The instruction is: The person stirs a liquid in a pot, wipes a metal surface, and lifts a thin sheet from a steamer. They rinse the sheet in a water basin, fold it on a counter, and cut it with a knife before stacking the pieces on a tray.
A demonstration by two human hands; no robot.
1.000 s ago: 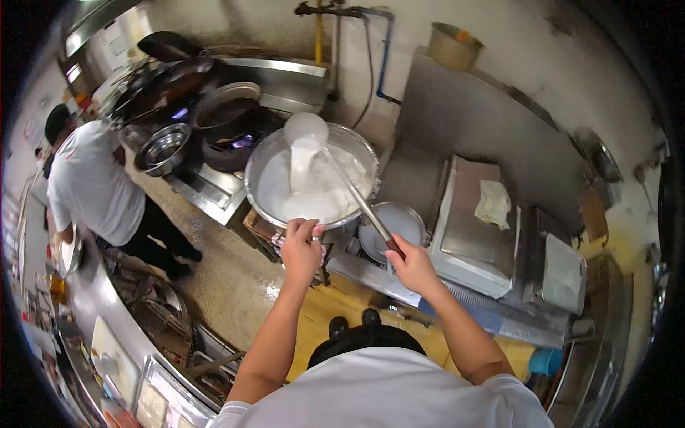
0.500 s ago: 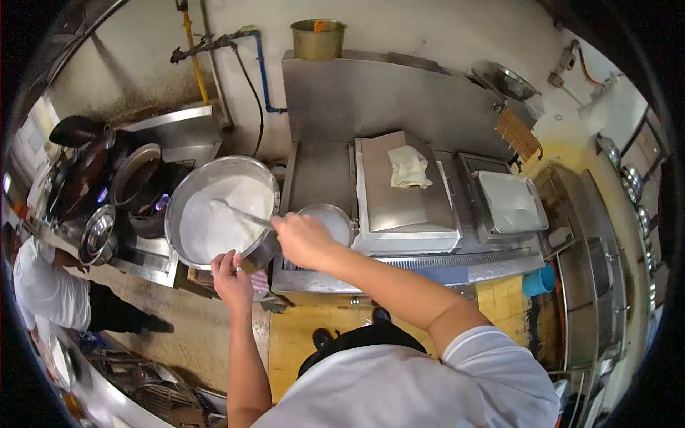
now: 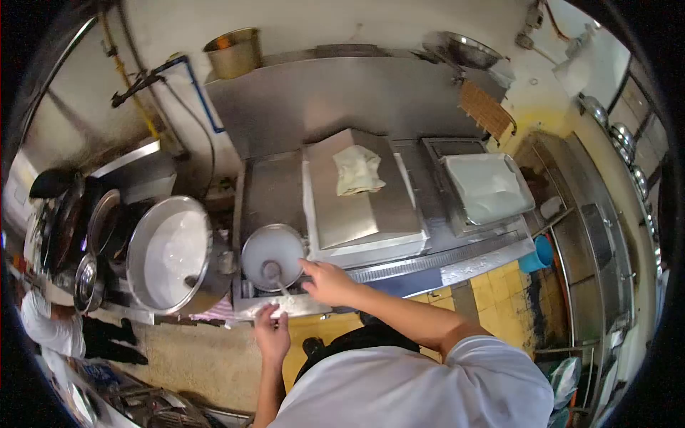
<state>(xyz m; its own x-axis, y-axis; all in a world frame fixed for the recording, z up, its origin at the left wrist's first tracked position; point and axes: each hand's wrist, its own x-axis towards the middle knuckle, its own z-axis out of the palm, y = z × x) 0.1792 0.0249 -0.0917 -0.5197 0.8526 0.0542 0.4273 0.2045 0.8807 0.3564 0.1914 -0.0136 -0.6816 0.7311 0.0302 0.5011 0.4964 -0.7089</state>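
Observation:
A small round metal bowl [image 3: 251, 248] with whitish contents sits at the counter's left front. A ladle-like utensil [image 3: 271, 271] rests in it, its thin handle leaning over the near rim. My right hand [image 3: 330, 284] is at the bowl's right edge, fingers apart, close to that handle; no grip on it shows. My left hand [image 3: 272, 335] is just in front of the counter below the bowl, fingers loosely bent and apart, holding nothing visible. Left of the bowl stands a large metal pot [image 3: 220, 274] with white contents and a small dark shape inside near its right wall.
A folded pale cloth [image 3: 359, 171] lies on a bent metal cover [image 3: 357, 217]. To the right is a tray with a white sheet [image 3: 489, 187]. Dark woks [image 3: 64, 221] crowd the far left, with another person [image 3: 53, 321] nearby. A blue bucket [image 3: 536, 255] stands at right.
My right hand has left the large pot, where it held a long-handled utensil, and is now by the small bowl. My left hand has come off the pot's rim. The view has shifted right.

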